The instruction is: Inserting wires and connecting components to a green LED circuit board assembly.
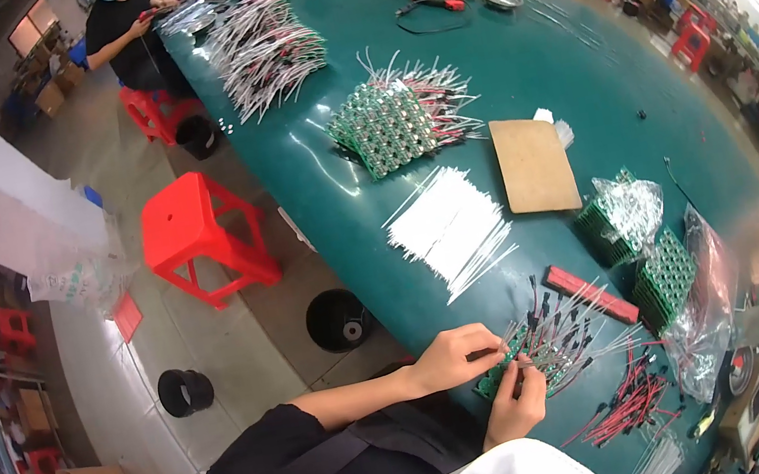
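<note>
Green circuit board lies low on the worktop, directly beneath the person's hands, with a spray of pale wires with dark ends spreading from it toward the right. The left hand comes in from the left with thumb and forefinger curled toward each other over the board; the right hand meets it from below, fingers bent and tips drawn close. Both seem to be at something thin, but whether either pinch is fully closed, or on which wire, is too small to tell.

Judging by what lies about, the work is partway through. The board under the hands already seems to bear many wires, though its exact count is hidden. Farther up, a stacked block of boards has wires fanning from its side and looks finished, at least at this stage. Two stacks on the right, the nearer one and the one under clear plastic, show no wires and look untouched. Loose red and black wires remain beside the right hand.

Green print marks a translucent bag at far left, too blurred to read; no label is legible on the boards.
</note>
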Tool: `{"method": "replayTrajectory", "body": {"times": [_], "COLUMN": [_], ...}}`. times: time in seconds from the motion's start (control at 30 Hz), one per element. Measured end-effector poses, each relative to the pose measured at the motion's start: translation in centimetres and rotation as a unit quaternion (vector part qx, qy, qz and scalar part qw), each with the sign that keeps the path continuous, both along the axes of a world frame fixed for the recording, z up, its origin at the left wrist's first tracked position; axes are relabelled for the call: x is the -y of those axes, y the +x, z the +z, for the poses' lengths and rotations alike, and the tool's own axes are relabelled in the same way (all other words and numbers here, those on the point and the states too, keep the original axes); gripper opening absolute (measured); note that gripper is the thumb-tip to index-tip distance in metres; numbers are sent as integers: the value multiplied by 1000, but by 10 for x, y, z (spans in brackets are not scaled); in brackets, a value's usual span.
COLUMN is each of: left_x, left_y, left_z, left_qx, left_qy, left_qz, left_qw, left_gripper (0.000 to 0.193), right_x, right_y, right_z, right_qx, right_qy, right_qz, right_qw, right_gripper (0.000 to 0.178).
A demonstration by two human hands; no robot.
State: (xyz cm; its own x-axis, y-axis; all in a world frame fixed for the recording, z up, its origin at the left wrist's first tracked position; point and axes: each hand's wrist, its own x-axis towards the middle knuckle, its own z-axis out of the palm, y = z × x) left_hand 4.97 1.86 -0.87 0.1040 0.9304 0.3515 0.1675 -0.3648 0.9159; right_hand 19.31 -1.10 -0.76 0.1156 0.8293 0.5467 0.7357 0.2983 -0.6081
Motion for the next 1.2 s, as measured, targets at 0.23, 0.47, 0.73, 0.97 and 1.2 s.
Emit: {"method": "replayTrajectory", "body": {"times": [0.23, 0.47, 0.73, 0.97, 1.2], "left_x": [1, 1, 2, 1, 1], "left_y": [-1, -1, -2, 0, 0], "left_z": [0, 0, 1, -4, -1], "left_qx": [9, 8, 5, 0, 12], "left_qy": [-24, -6, -7, 9, -8], "left_qz": [1, -15, -13, -6, -14], "left_qw": [1000, 1000, 1000, 1000, 1000], "left_gripper": [11, 12, 11, 11, 10], "right_x": [2, 10, 15, 15, 16], "right_y": [-2, 13, 15, 18, 17], "right_z": [0, -12, -9, -14, -12], "right_qx": [-3, -94, -255, -247, -265], "right_qy": [-26, -60, -107, -105, -88], "right_qz": [-3, -14, 4, 9, 8], "right_qw": [1000, 994, 961, 963, 960], "right_gripper": [10, 6, 11, 13, 14]}}
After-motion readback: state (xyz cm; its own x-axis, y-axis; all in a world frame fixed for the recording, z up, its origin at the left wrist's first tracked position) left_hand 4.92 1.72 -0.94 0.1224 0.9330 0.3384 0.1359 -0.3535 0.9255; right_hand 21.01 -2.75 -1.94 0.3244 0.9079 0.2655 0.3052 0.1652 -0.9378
